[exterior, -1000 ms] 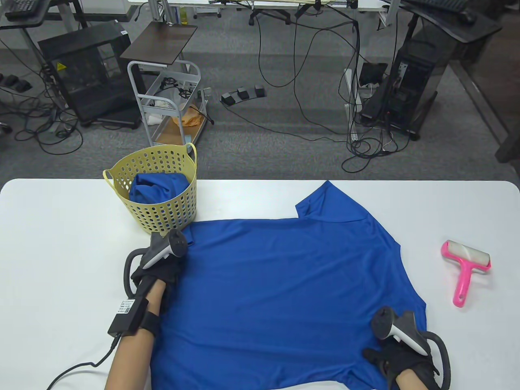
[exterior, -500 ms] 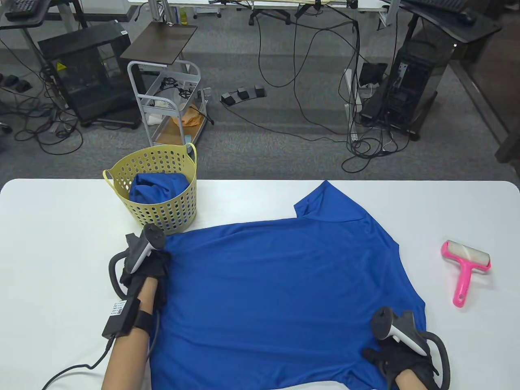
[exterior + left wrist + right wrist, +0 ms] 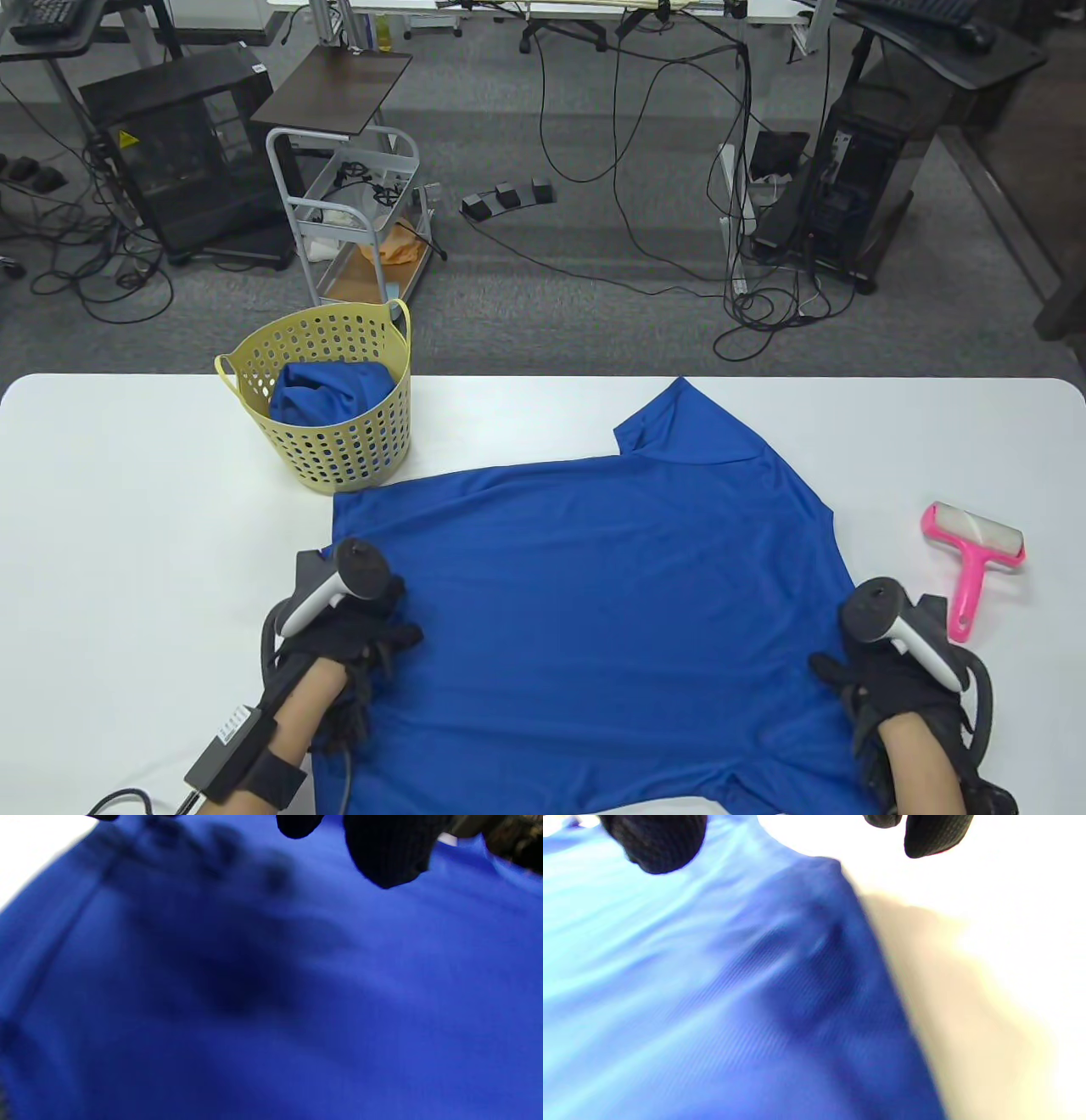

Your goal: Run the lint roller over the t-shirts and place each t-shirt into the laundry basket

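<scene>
A: How does the shirt look?

B: The blue t-shirt [image 3: 594,620] lies spread flat on the white table [image 3: 127,509], smooth with faint creases, one sleeve pointing toward the far edge and its near hem reaching the table's front edge. Its far left corner lies just beside the basket.

A: And the hands?

B: The left hand [image 3: 348,649] rests over the shirt's left edge, the right hand [image 3: 891,688] over its right edge. Both have relaxed, spread fingers and grip nothing.

A: Do the wrist cameras add anything?

B: The left wrist view is filled with blue fabric, a gloved fingertip [image 3: 386,853] hanging just above it and the hand's shadow on the cloth; it is blurred. The right wrist view shows the shirt's edge slightly raised in a fold against the white table, with fingertips [image 3: 657,844] above both cloth and bare table. Neither shows the roller or the basket; only the table view does.

A: Where is the roller?

B: The pink lint roller [image 3: 971,560] lies on the table just right of the shirt, near the right hand, untouched.

A: The basket?

B: The yellow laundry basket [image 3: 339,450] stands upright at the far left, holding a crumpled blue t-shirt [image 3: 327,392].
</scene>
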The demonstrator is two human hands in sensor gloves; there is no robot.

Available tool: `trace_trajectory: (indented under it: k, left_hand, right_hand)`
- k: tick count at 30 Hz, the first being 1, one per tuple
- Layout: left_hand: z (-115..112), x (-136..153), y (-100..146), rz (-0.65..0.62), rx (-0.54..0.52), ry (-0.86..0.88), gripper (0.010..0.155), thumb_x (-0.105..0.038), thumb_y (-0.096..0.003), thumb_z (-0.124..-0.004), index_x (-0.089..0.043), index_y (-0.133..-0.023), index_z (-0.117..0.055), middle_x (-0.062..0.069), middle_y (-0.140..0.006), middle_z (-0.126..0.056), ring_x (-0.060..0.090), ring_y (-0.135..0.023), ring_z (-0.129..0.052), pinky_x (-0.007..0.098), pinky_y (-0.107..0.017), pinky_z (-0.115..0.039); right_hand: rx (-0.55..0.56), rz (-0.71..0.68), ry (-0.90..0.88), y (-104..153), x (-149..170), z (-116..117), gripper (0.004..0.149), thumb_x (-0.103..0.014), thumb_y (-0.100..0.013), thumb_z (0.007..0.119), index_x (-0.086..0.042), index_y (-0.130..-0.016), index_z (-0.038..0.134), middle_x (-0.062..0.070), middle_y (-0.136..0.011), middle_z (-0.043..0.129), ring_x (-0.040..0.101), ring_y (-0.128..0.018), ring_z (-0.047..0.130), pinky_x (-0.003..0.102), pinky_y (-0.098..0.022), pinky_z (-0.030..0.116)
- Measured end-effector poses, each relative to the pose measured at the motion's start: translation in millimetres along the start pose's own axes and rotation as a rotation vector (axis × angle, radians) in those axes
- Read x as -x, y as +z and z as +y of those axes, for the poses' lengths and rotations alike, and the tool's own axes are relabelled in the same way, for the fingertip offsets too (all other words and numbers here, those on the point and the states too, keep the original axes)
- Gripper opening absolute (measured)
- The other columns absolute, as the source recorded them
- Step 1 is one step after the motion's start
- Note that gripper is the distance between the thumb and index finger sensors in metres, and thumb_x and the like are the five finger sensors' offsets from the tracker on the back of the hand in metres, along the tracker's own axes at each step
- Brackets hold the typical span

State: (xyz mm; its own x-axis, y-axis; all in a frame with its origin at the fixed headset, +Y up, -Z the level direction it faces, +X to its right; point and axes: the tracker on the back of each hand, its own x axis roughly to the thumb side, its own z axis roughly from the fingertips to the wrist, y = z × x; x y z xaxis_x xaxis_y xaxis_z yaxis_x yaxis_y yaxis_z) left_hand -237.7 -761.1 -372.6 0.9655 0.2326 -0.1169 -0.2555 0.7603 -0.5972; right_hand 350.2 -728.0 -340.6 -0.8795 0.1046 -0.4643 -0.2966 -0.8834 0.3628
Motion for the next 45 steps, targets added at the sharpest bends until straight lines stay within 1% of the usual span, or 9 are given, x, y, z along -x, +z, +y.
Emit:
trace_trajectory:
  k: [3,8,13,20,29,33,37,42,45]
  left_hand:
    - [-18,2,1,0.001,0.006,-0.059,0.085,-0.063,-0.0484,-0.067,-0.037,-0.111,-0.015,0.007,-0.115,-0.003,0.051,-0.105,-0.005,0.073,-0.071,-0.028]
    - [-25,7,-1,-0.003,0.002,-0.077,0.086,-0.064,-0.0482,-0.065,-0.04,-0.108,-0.008,0.004,-0.113,0.003,0.046,-0.104,0.002,0.071,-0.071,-0.022]
    - [-26,10,-1,-0.011,0.011,-0.065,0.085,-0.063,-0.0484,-0.064,-0.041,-0.107,-0.006,0.003,-0.112,0.006,0.045,-0.103,0.005,0.071,-0.071,-0.018]
    - [-26,9,-2,-0.009,0.03,-0.061,0.086,-0.064,-0.0484,-0.062,-0.041,-0.106,-0.002,0.002,-0.11,0.01,0.044,-0.101,0.01,0.071,-0.07,-0.014]
    - [-25,10,-1,-0.006,0.033,-0.061,0.085,-0.064,-0.048,-0.06,-0.043,-0.105,-0.001,0.0,-0.109,0.012,0.042,-0.101,0.012,0.07,-0.07,-0.012]
    - [-25,11,-2,0.005,0.046,-0.055,0.086,-0.065,-0.0475,-0.06,-0.044,-0.104,0.001,-0.001,-0.109,0.014,0.042,-0.1,0.014,0.069,-0.07,-0.01]
    - [-24,11,-3,0.012,0.052,-0.054,0.086,-0.066,-0.0466,-0.06,-0.045,-0.103,0.001,-0.002,-0.108,0.015,0.041,-0.099,0.016,0.069,-0.07,-0.009]
    - [-24,12,-4,0.017,0.061,-0.04,0.087,-0.066,-0.0465,-0.06,-0.046,-0.103,0.002,-0.001,-0.107,0.017,0.04,-0.098,0.018,0.068,-0.069,-0.007]
    - [-24,13,-4,0.023,0.065,-0.029,0.087,-0.067,-0.046,-0.061,-0.047,-0.102,0.002,-0.001,-0.106,0.019,0.039,-0.098,0.019,0.067,-0.069,-0.006]
  right_hand:
    - [0.078,0.163,-0.054,-33,24,-16,0.075,-0.055,-0.048,0.062,-0.034,-0.104,0.017,0.015,-0.113,0.005,0.051,-0.1,0.025,0.064,-0.069,0.048]
    - [-0.005,0.327,-0.007,-75,46,-21,0.076,-0.059,-0.047,0.06,-0.039,-0.102,0.012,0.018,-0.11,-0.004,0.053,-0.099,0.019,0.064,-0.071,0.045]
    - [-0.027,0.343,-0.044,-93,54,-16,0.072,-0.056,-0.048,0.061,-0.036,-0.104,0.021,0.016,-0.114,0.011,0.046,-0.102,0.034,0.061,-0.071,0.051]
    - [0.186,0.349,0.018,-88,43,-24,0.051,-0.046,-0.049,0.068,-0.037,-0.097,0.055,0.013,-0.105,0.057,0.03,-0.089,0.072,0.049,-0.066,0.069]
    - [0.495,-0.042,-0.041,-4,-31,-57,0.04,-0.034,-0.05,0.071,-0.038,-0.09,0.07,0.015,-0.093,0.077,0.023,-0.062,0.093,0.03,-0.04,0.088]
    - [0.384,-0.217,-0.048,59,-68,-58,0.051,-0.036,-0.051,0.074,-0.044,-0.097,0.053,0.014,-0.089,0.085,0.02,-0.052,0.098,0.023,-0.029,0.089]
    - [0.251,-0.219,0.062,102,-92,-40,0.053,-0.04,-0.05,0.078,-0.024,-0.099,0.063,0.013,-0.08,0.094,0.016,-0.039,0.099,0.02,-0.022,0.088]
    - [0.141,-0.166,0.223,115,-104,-18,0.046,-0.041,-0.05,0.079,-0.023,-0.092,0.075,0.014,-0.072,0.099,0.015,-0.031,0.099,0.018,-0.015,0.087]
    - [0.179,-0.152,0.213,107,-110,-19,0.045,-0.04,-0.051,0.077,-0.023,-0.093,0.073,0.014,-0.074,0.096,0.015,-0.033,0.098,0.018,-0.016,0.086]
